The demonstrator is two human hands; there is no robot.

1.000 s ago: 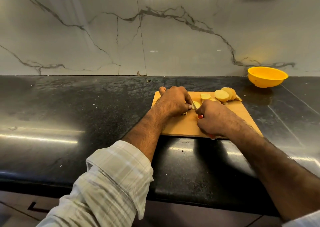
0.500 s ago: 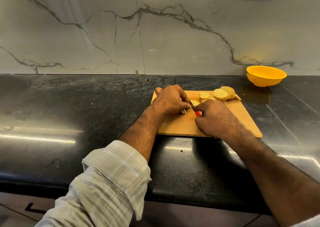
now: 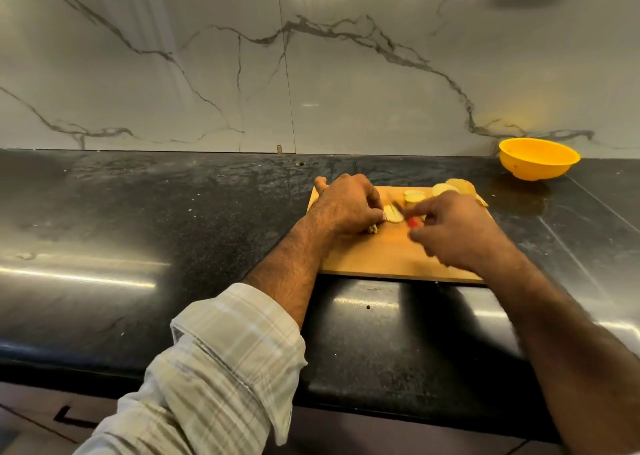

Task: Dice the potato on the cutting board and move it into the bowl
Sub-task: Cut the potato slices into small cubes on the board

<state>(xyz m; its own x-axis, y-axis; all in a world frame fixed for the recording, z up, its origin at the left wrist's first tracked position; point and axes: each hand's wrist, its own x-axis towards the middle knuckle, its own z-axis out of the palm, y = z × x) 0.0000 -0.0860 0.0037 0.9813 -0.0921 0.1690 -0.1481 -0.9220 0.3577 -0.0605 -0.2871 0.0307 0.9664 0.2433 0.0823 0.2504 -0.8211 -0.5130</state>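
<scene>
L hand (image 3: 349, 205) pinching potato slice (image 3: 393, 214) at cutting board (image 3: 374, 257) mid, long axis running front-back. R hand (image 3: 457, 232) gripping red-handled knife (image 3: 412, 221), blurred. Bowl (image 3: 538, 159) sitting at desk (image 3: 173, 229) back-right.

a black stone countertop (image 3: 145, 212) fills the middle of the view, glossy, with streaks of reflected light at 9 o'clock and at 4 o'clock, and pale specks scattered over it. behind it, from 10 to 2 o'clock, stands a white marble backsplash (image 3: 346, 83) with dark grey veins and a vertical seam near the centre. at 12 o'clock a small tan stub (image 3: 279, 149) sits where wall meets counter. a plaid sleeve (image 3: 214, 368) lies at 7 o'clock.
</scene>
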